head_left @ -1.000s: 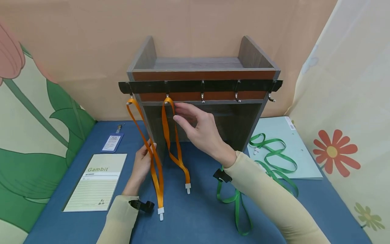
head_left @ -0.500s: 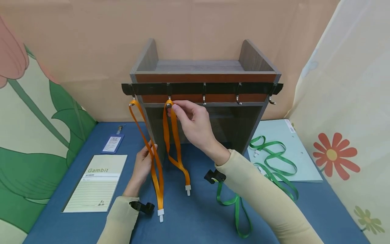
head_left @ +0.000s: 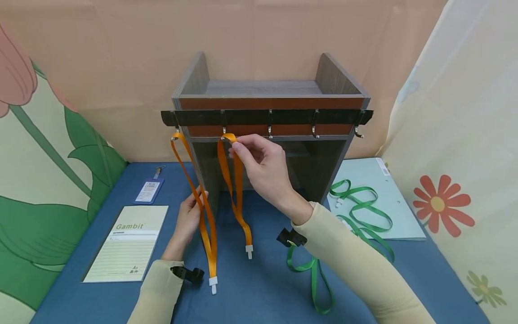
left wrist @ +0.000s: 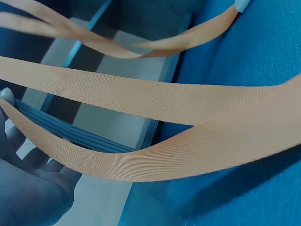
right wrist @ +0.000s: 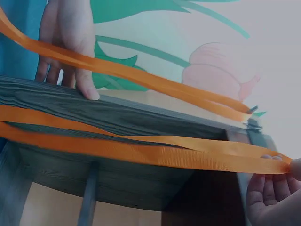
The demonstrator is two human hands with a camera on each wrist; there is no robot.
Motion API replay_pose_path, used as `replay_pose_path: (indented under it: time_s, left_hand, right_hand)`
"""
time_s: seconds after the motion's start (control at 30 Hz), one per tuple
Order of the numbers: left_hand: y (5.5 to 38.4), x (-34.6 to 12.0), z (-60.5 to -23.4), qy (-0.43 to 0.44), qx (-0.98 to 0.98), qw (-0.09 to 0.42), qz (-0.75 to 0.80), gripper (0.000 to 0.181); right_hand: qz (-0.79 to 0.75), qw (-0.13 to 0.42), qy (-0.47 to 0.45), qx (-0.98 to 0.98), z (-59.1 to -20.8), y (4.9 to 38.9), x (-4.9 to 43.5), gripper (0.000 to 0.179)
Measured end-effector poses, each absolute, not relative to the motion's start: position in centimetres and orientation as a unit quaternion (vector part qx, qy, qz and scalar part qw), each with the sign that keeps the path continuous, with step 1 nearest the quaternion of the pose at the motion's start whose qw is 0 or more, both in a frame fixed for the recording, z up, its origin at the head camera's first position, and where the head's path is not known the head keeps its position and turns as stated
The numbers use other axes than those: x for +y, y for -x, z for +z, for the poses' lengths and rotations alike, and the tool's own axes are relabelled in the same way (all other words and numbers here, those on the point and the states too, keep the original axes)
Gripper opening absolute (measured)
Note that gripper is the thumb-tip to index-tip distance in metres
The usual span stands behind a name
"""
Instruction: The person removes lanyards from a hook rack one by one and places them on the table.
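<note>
Two orange lanyards hang from the black hook rail (head_left: pixel 247 117) on a grey wooden shelf (head_left: pixel 186 96). My right hand (head_left: pixel 267 168) pinches the second lanyard (head_left: pixel 238 189) between thumb and fingers near its top loop, just right of the second hook. The loop is drawn rightward and still lies at that hook. On the leftmost hook hangs the first lanyard (head_left: pixel 209 243), its white clip lowest. Behind its straps, my left hand (head_left: pixel 188 220) holds the shelf's left side panel; in the right wrist view its thumb (right wrist: pixel 87 84) lies on the panel's edge.
Green lanyards (head_left: pixel 366 204) lie on a pale blue folder (head_left: pixel 400 220) and on the blue cloth at right. At left are a notebook (head_left: pixel 125 247) and a blue card holder (head_left: pixel 149 191). Several bare hooks (head_left: pixel 314 131) line the rail's right part.
My right hand has moved to the second lanyard's top, taken hold of it and pulled the loop slightly right. The left hand stays on the shelf.
</note>
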State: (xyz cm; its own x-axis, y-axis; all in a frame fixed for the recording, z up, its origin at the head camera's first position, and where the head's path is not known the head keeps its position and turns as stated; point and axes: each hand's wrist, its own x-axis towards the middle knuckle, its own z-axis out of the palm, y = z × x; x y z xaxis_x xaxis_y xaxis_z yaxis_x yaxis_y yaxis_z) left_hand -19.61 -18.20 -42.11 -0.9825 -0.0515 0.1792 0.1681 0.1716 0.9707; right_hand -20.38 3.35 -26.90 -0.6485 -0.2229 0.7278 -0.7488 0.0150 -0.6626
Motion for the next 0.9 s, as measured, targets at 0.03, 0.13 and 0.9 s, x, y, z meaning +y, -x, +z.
replay_pose_path:
  time_s: [0.03, 0.13, 0.9]
  left_hand:
    - [19.6, -18.2, -42.1, 0.039, -0.76, 0.086, -0.644, 0.042]
    - [19.6, -18.1, -42.1, 0.04, -0.757, 0.086, -0.646, 0.041]
    - [21.0, -19.1, -44.5, 0.028, -0.75, 0.081, -0.656, 0.047]
  right_hand:
    - [0.604, 0.22, -0.364, -0.674, -26.8, 20.2, 3.6, 0.014]
    - [0.605, 0.227, -0.374, -0.665, -26.2, 19.6, 4.4, 0.013]
    - [0.593, 0.268, -0.41, -0.638, -20.7, 18.6, 8.3, 0.012]
